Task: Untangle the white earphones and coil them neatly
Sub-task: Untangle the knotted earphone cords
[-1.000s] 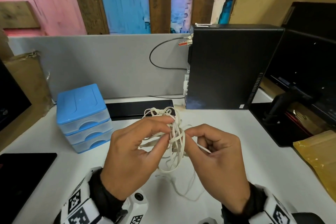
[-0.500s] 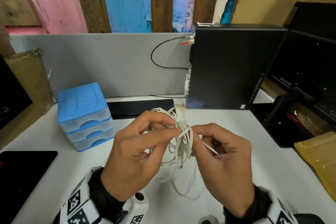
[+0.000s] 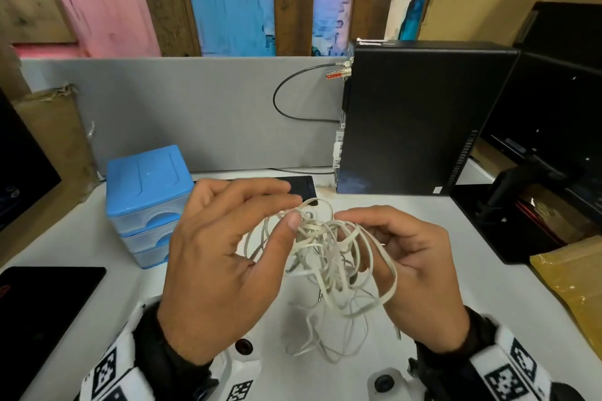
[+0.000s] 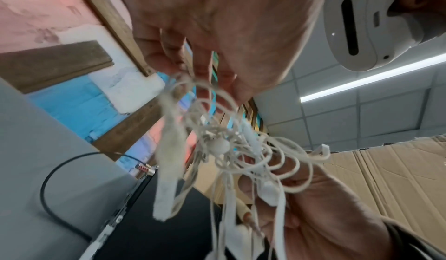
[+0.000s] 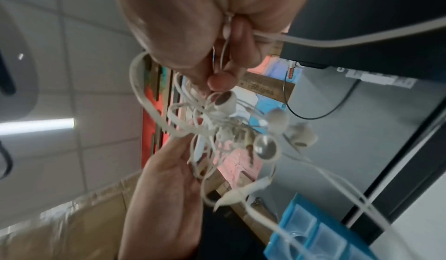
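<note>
A tangle of white earphones (image 3: 329,257) hangs in the air between my two hands, above the white desk (image 3: 456,277). My left hand (image 3: 224,257) pinches strands at the top of the tangle between thumb and fingertips. My right hand (image 3: 413,267) holds the right side, with loops wound round its curled fingers. Loose cable (image 3: 325,338) trails down to the desk. In the left wrist view the knot (image 4: 224,146) sits below my left fingertips (image 4: 205,73). The right wrist view shows several earbuds (image 5: 265,147) and flat cable (image 5: 337,41) gripped in my right hand (image 5: 217,41).
A blue drawer box (image 3: 146,202) stands at the left. A black computer case (image 3: 417,114) stands at the back right, with a black device (image 3: 303,187) lying beside it. A dark tablet (image 3: 42,306) lies at the near left, a yellow packet (image 3: 573,283) at the right.
My hands have moved apart and the tangle has spread wider and looser. The left fingers have straightened out more; loops now hang round the right fingers.
</note>
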